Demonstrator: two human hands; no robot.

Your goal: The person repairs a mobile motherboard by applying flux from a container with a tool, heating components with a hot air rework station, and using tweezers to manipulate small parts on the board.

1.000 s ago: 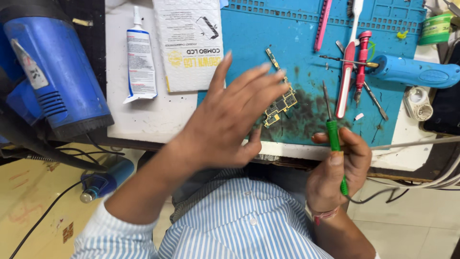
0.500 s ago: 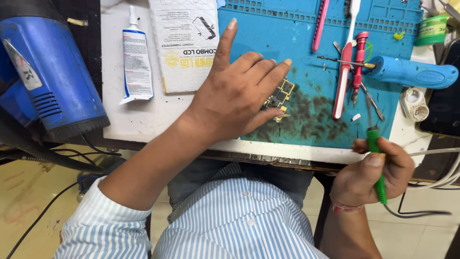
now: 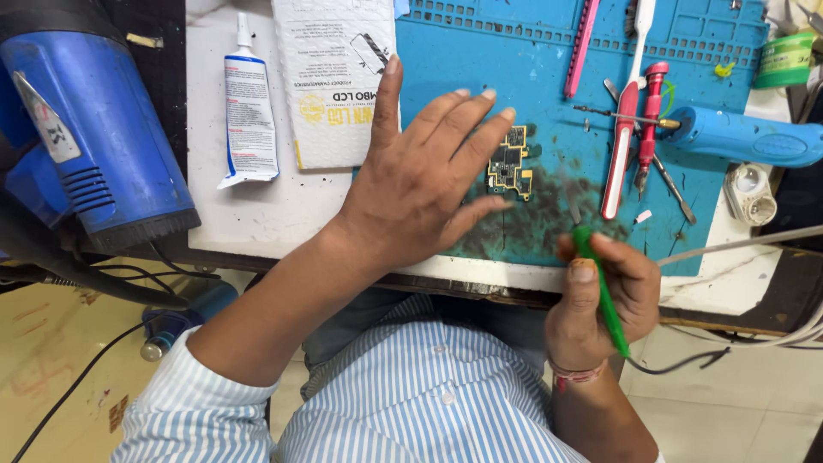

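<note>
1. Centrally, the left hand (image 3: 420, 184) lies flat and spread on the blue work mat (image 3: 480, 51), fingers apart and gripping nothing; its fingertips (image 3: 506, 114) reach to the left edge of a small circuit board (image 3: 509, 163), though real contact is hard to make out
2. That circuit board sits just right of centre on the mat, gold-edged with dark chips, its long axis running roughly up and down the frame
3. Lower right, the right hand (image 3: 604, 296) is closed around a green-handled screwdriver (image 3: 600, 287) — the handle slants from the thumb down to the right, and the tip points up toward the mat
4. From the right hand the board lies up and slightly left, with a patch of stained mat between; the left hand is clearly the nearer of the two
5. Around them: a red-handled screwdriver (image 3: 649, 120) and tweezers (image 3: 664, 180) on the right of the mat, a blue handheld tool (image 3: 746, 137) at the right edge, a white glue tube (image 3: 249, 111) and a white padded pouch (image 3: 339, 77) upper left of centre, and a blue heat gun (image 3: 86, 129) at far left
</note>
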